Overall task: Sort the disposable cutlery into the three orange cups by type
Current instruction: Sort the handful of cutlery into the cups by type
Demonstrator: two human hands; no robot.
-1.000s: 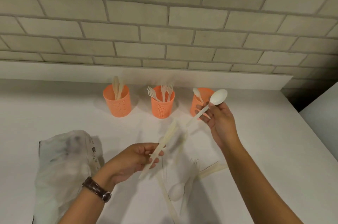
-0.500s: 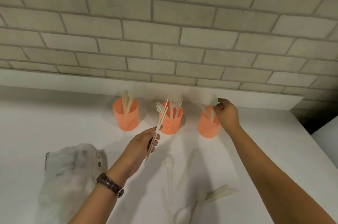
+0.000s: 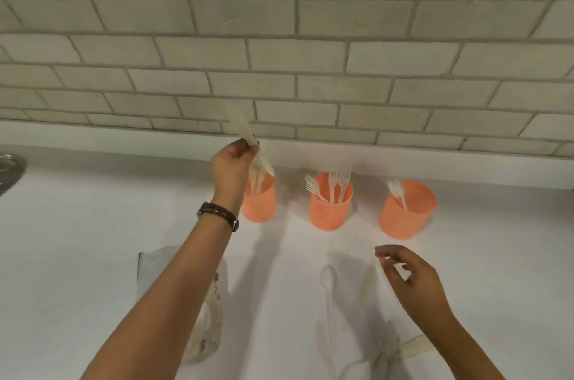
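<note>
Knife-sorting is the step in hand. The left hand (image 3: 233, 164) pinches a pale knife (image 3: 240, 127) between thumb and fingertips and holds it tilted above the left cup (image 3: 259, 204), low end aimed at the mouth. The piece is blurred, so calling it a knife is a fair guess from its flat, narrow shape and from the similar knives (image 3: 255, 181) standing in that cup. Held high by its middle, it can slide down handle-first among the others without tipping the cup.

The middle cup (image 3: 331, 210) holds forks (image 3: 334, 184), tines up, and the right cup (image 3: 407, 213) holds spoons (image 3: 396, 190). The three stand in a row, well apart, near the brick wall (image 3: 310, 53), which leaves the front of the counter (image 3: 93, 255) free for reaching.

The right hand (image 3: 414, 280) grips nothing; its fingers are loosely curled and it hovers near a loose spoon (image 3: 329, 282) lying on the counter, likely ready to pick next. More cutlery (image 3: 388, 351) lies in a small heap at the near edge, half cut off by the frame. A plastic bag (image 3: 209, 317) sits under the left forearm, just beside the reaching path, and could catch a sleeve or wristwatch (image 3: 219, 215).
</note>
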